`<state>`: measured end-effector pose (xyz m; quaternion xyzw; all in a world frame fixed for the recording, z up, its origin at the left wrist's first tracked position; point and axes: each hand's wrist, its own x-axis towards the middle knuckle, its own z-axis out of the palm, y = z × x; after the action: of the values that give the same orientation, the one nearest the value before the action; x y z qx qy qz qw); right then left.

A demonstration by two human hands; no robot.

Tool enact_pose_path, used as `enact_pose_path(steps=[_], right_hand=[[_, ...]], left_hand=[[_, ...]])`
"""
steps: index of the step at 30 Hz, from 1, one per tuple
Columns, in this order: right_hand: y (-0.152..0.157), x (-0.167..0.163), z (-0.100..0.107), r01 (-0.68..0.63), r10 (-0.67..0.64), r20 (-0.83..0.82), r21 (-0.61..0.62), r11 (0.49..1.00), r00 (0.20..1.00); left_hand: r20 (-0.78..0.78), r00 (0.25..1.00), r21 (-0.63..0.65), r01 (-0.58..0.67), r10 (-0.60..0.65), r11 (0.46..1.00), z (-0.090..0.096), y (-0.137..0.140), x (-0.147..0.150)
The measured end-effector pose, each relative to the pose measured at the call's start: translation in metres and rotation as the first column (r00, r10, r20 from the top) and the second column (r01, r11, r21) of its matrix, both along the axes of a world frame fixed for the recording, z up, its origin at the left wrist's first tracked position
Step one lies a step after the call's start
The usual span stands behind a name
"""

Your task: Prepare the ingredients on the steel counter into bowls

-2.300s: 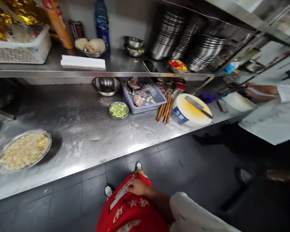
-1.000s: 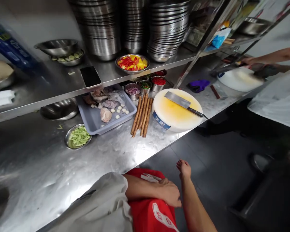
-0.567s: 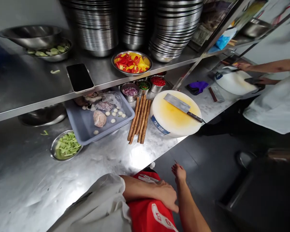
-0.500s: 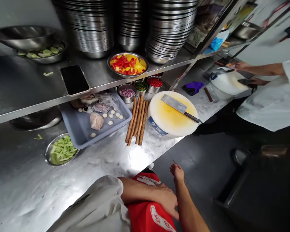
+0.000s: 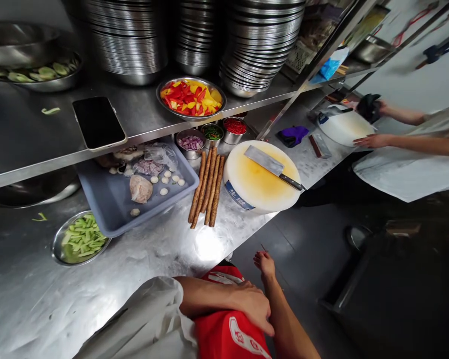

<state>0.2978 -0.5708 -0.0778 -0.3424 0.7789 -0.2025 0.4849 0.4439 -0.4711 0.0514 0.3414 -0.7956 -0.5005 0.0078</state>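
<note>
My left hand [image 5: 255, 306] lies across the front of my red apron [image 5: 224, 326], close against my right forearm; its fingers are stretched loosely and hold nothing that I can see. My right hand [image 5: 265, 264] is raised beyond it over the floor, fingers curled in. A thin dark sliver shows at its fingertips, too small to name. On the bench ahead lie several long brown roots [image 5: 208, 192]. Beside them a cleaver [image 5: 264, 159] rests flat on a round white chopping block [image 5: 262, 194], its handle toward the right. Neither hand touches these.
A grey tray [image 5: 115, 227] holds meat and small white pieces. Nearby stand a bowl of cut green stalks [image 5: 84, 237], a plate of peppers [image 5: 194, 97] and a phone [image 5: 98, 122] on the shelf [image 5: 142, 137]. A co-worker's hand [image 5: 372, 141] is at another block [image 5: 346, 127].
The view has shifted slightly, so the bench things sit farther left. My hands keep nearly the same pose. The co-worker's hands have moved apart, one now holding something dark behind the other block.
</note>
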Motion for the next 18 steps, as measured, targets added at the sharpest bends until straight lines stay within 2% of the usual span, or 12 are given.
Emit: enact_pose_path(steps=[4, 8, 10, 15, 18], right_hand=[[0.001, 0.006, 0.002, 0.010, -0.010, 0.015, -0.004, 1.000, 1.000], [0.005, 0.010, 0.004, 0.012, -0.012, 0.048, -0.001, 1.000, 0.999], [0.008, 0.012, 0.005, 0.019, -0.019, 0.064, 0.002, 1.000, 0.998], [0.014, 0.018, 0.009, 0.075, -0.074, 0.101, -0.009, 0.997, 0.992], [0.015, 0.020, 0.011, 0.116, -0.114, 0.128, -0.009, 0.993, 0.985]], left_hand=[[0.086, 0.995, 0.007, -0.055, 0.055, 0.998, 0.005, -0.007, 0.005], [0.032, 0.996, 0.034, 0.085, -0.086, 0.996, 0.015, -0.010, 0.009], [0.020, 0.993, 0.021, 0.114, -0.114, 0.993, 0.022, -0.010, 0.012], [0.132, 0.991, 0.028, -0.019, 0.015, 0.999, 0.042, -0.006, 0.021], [0.088, 0.996, 0.032, 0.029, -0.032, 0.999, 0.047, -0.003, 0.021]])
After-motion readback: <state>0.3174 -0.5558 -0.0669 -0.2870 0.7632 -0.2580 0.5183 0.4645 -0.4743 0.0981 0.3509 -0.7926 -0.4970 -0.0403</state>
